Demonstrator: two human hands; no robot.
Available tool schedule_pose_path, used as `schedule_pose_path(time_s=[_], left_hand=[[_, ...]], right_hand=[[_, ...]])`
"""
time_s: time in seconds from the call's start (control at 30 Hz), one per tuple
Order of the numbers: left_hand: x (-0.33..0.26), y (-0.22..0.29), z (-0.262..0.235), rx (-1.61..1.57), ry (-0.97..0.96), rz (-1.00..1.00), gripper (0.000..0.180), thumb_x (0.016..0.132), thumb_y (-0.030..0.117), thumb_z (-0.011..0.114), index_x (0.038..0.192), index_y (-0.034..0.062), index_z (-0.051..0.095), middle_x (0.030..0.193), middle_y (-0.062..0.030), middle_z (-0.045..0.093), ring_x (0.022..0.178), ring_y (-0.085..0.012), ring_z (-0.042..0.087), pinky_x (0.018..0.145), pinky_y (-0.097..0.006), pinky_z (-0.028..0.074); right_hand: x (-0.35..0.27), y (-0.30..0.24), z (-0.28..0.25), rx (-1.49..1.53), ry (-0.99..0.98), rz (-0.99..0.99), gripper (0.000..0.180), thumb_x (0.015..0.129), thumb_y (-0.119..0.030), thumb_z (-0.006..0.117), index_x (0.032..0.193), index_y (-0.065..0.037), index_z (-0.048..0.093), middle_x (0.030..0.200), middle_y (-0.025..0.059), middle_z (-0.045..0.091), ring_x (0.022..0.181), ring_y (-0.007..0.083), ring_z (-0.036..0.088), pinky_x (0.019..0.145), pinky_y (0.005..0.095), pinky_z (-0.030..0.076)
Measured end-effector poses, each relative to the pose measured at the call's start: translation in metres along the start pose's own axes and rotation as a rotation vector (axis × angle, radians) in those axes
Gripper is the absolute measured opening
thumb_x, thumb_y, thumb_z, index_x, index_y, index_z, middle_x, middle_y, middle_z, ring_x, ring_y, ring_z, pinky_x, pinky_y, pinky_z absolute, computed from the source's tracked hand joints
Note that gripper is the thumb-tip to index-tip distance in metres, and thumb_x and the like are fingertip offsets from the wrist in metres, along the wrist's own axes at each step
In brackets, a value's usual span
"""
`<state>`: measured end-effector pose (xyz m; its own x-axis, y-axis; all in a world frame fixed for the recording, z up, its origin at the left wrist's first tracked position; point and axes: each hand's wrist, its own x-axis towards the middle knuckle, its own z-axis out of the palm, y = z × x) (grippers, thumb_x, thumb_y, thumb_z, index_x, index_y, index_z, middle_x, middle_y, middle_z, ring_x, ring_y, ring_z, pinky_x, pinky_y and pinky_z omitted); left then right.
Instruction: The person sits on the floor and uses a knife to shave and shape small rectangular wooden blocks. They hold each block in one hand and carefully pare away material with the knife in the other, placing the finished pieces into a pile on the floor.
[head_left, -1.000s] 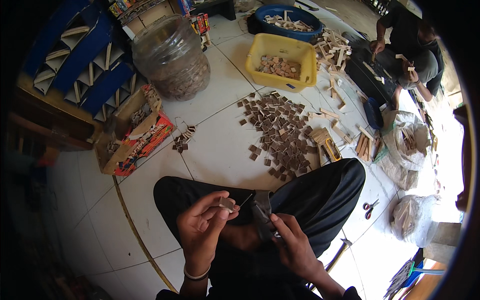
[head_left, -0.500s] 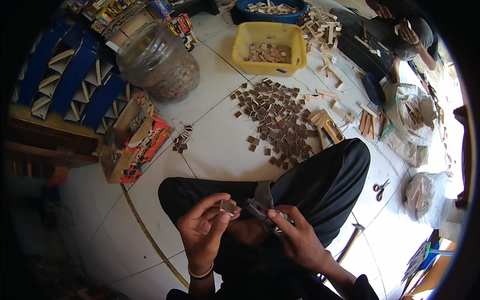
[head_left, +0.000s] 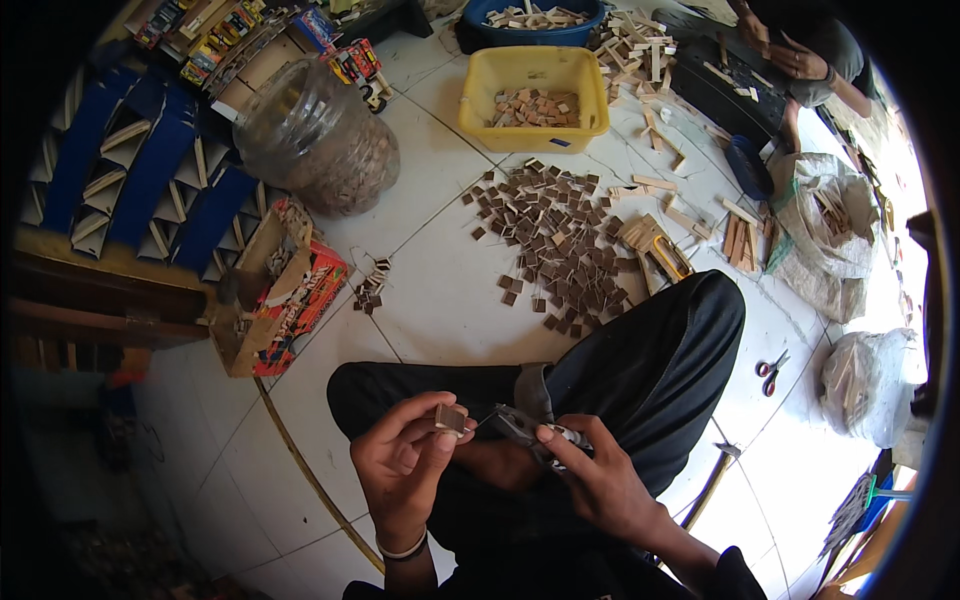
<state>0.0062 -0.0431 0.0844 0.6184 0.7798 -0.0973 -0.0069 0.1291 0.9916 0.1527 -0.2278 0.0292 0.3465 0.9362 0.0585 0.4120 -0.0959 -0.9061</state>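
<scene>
1. While the left hand (head_left: 400,475) pinches a small brown-faced block (head_left: 450,418), the right hand (head_left: 605,482) is closed around pliers (head_left: 522,428); block sits above the crossed legs (head_left: 640,370).
2. Step in hand, my read: working the thin wire (head_left: 487,418) between block and plier tips.
3. Plier tips clamped on wire or not: cannot tell, too small.
4. Next move probably calls for a steady block and tips lined up with the wire.
5. Similar pieces (head_left: 550,245) piled on floor (head_left: 420,310) ahead.

On your tiled floor (head_left: 430,325), scissors (head_left: 771,371) and a white sack (head_left: 822,270) sit toward the right edge, a blue basin (head_left: 530,36) toward the far.
</scene>
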Motion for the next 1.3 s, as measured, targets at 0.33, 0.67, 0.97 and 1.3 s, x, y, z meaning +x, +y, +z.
schedule_pose_path(time_s=[0.33, 0.67, 0.97, 1.3], left_hand=[[0.0023, 0.0033, -0.0014, 0.11, 0.028, -0.002, 0.039, 0.094, 0.014, 0.076, 0.123, -0.0105, 0.066, 0.102, -0.0165, 0.073, 0.091, -0.0214, 0.074, 0.085, -0.037, 0.065], [0.0018, 0.0011, 0.0003, 0.088, 0.065, 0.006, 0.038, 0.094, 0.013, 0.074, 0.123, -0.0103, 0.067, 0.101, -0.0161, 0.073, 0.092, -0.0216, 0.075, 0.084, -0.037, 0.065], [0.0011, 0.0001, 0.003, 0.066, 0.091, 0.002, 0.037, 0.095, 0.011, 0.072, 0.124, -0.0103, 0.066, 0.099, -0.0152, 0.073, 0.092, -0.0215, 0.074, 0.083, -0.036, 0.064], [-0.0013, -0.0017, 0.0013, 0.075, 0.114, 0.007, 0.036, 0.095, 0.01, 0.07, 0.125, -0.0106, 0.065, 0.099, -0.0153, 0.073, 0.091, -0.0205, 0.074, 0.083, -0.035, 0.064]], right_hand=[[-0.0002, -0.0031, 0.0002, 0.064, -0.059, 0.039, 0.09, 0.085, 0.013, 0.062, 0.162, -0.03, 0.043, 0.126, 0.0248, 0.053, 0.109, 0.0409, 0.062, 0.095, 0.0449, 0.056], [0.0011, -0.0032, 0.0002, 0.061, -0.068, 0.003, 0.092, 0.086, 0.014, 0.06, 0.164, -0.03, 0.038, 0.125, 0.0253, 0.052, 0.109, 0.0402, 0.06, 0.095, 0.0439, 0.056], [0.0027, -0.0052, -0.003, 0.016, -0.08, 0.009, 0.096, 0.083, 0.015, 0.061, 0.165, -0.03, 0.038, 0.128, 0.0246, 0.05, 0.113, 0.0391, 0.058, 0.098, 0.044, 0.055], [0.0046, -0.0083, -0.0064, -0.003, -0.086, 0.014, 0.099, 0.082, 0.016, 0.06, 0.165, -0.031, 0.036, 0.127, 0.0246, 0.052, 0.114, 0.0402, 0.059, 0.099, 0.0455, 0.054]])
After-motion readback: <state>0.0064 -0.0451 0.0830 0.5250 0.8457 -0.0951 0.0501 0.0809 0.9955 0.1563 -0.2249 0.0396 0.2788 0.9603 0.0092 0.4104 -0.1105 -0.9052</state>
